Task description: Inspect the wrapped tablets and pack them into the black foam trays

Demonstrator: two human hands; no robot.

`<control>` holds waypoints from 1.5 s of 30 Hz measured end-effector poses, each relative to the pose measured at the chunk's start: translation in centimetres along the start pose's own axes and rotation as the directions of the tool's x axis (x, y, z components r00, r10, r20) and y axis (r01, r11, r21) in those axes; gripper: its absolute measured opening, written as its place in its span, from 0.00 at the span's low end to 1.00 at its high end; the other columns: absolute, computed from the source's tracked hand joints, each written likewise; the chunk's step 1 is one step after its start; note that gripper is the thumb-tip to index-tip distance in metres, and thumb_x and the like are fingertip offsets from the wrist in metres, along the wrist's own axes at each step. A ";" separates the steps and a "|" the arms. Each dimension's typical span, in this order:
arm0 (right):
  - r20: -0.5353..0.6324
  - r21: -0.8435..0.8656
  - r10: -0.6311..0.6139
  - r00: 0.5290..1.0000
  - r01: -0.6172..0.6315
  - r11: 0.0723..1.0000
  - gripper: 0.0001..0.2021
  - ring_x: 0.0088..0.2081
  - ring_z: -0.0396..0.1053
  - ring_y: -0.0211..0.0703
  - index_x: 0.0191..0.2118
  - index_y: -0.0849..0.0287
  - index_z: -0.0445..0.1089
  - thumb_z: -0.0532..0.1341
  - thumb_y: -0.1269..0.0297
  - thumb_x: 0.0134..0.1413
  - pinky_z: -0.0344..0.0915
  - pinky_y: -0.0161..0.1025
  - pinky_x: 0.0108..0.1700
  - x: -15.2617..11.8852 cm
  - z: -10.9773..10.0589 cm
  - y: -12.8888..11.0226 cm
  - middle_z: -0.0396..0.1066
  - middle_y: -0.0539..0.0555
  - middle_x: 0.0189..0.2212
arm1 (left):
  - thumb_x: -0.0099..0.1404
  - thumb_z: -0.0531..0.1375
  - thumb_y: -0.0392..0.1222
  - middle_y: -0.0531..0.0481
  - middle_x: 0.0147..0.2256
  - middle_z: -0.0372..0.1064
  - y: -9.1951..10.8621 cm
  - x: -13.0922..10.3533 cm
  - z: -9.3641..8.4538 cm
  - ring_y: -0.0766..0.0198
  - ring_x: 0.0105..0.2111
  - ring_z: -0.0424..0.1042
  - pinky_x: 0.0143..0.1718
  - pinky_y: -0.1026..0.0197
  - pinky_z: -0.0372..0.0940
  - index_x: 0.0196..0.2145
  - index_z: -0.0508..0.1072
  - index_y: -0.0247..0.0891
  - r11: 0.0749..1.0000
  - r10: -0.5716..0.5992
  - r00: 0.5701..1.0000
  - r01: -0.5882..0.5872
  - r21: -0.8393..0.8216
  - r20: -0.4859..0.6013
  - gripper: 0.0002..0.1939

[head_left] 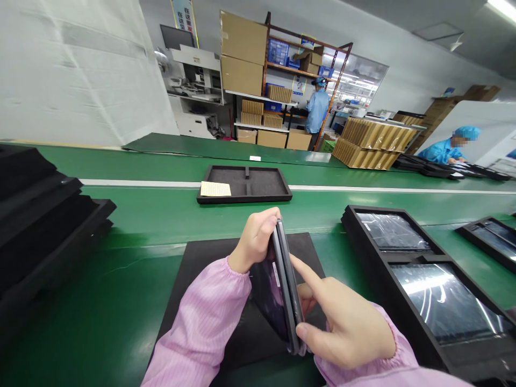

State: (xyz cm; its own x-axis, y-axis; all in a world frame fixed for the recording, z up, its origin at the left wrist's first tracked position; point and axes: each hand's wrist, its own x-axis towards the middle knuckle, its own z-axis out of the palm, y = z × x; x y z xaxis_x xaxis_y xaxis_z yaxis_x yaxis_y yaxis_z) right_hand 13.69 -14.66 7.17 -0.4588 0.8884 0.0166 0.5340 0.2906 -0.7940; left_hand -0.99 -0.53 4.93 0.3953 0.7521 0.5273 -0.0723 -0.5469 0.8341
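Two flat dark panels [285,285], pressed face to face, stand on edge above a black mat [201,263]. My left hand [258,239] grips their upper end, with its thumb near the top edge. From the right, my right hand [346,317] holds them, its thumb on the lower edge and its index finger stretched along the side. A small white label shows on the glossy left face. The lower tips of the panels sit over the mat; whether they touch it is unclear.
Beyond the mat lies a black foam tray [264,183] with a yellowish dotted sheet [215,189]. Black trays [40,215] are stacked at left. At right, a tray [433,258] holds two glossy panels. Cardboard dividers [371,142] and two people in blue are farther back.
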 end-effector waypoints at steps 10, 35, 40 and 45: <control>-0.013 -0.018 0.109 0.994 -0.109 0.994 0.45 0.30 0.73 0.46 0.70 0.60 0.40 0.61 0.63 0.49 0.67 0.40 0.34 0.4 0.3 -0.6 0.75 0.49 0.30 | 0.65 0.45 0.59 0.56 0.16 0.52 0.0 -0.1 0.1 0.65 0.19 0.53 0.23 0.58 0.50 0.20 0.57 0.43 0.998 0.060 0.998 -0.059 -0.018 0.030 0.22; -0.017 -0.040 0.210 0.978 -0.210 0.977 0.47 0.21 0.65 0.42 0.71 0.63 0.39 0.60 0.65 0.45 0.56 0.36 0.25 4.0 1.3 -1.2 0.63 0.42 0.21 | 0.66 0.40 0.72 0.53 0.18 0.58 -1.9 0.2 -1.0 0.63 0.18 0.57 0.22 0.57 0.52 0.21 0.63 0.42 0.961 0.248 0.967 -0.253 -0.111 -0.055 0.34; -0.102 0.007 0.167 0.981 -0.167 0.986 0.45 0.19 0.61 0.40 0.70 0.63 0.43 0.58 0.65 0.44 0.54 0.36 0.24 4.7 1.4 -0.6 0.60 0.41 0.19 | 0.66 0.39 0.72 0.52 0.19 0.62 -2.1 0.5 -0.5 0.62 0.20 0.59 0.23 0.57 0.54 0.23 0.66 0.42 0.983 0.134 0.976 -0.153 -0.102 -0.170 0.35; -0.188 0.054 0.134 0.973 -0.126 0.991 0.43 0.20 0.60 0.40 0.68 0.67 0.47 0.56 0.64 0.44 0.55 0.37 0.25 5.4 1.7 0.0 0.60 0.43 0.20 | 0.65 0.39 0.73 0.51 0.19 0.64 -2.1 0.9 -0.2 0.61 0.21 0.62 0.24 0.58 0.58 0.23 0.68 0.43 0.994 0.049 0.965 -0.072 -0.082 -0.257 0.36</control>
State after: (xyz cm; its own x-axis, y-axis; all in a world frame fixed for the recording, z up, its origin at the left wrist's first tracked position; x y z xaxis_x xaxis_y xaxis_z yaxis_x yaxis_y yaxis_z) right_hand 10.00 -10.52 6.26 -0.2415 0.9701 0.0244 0.5481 0.1571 -0.8215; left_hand -0.70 1.39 3.72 0.1425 0.7938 0.5912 -0.1757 -0.5676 0.8044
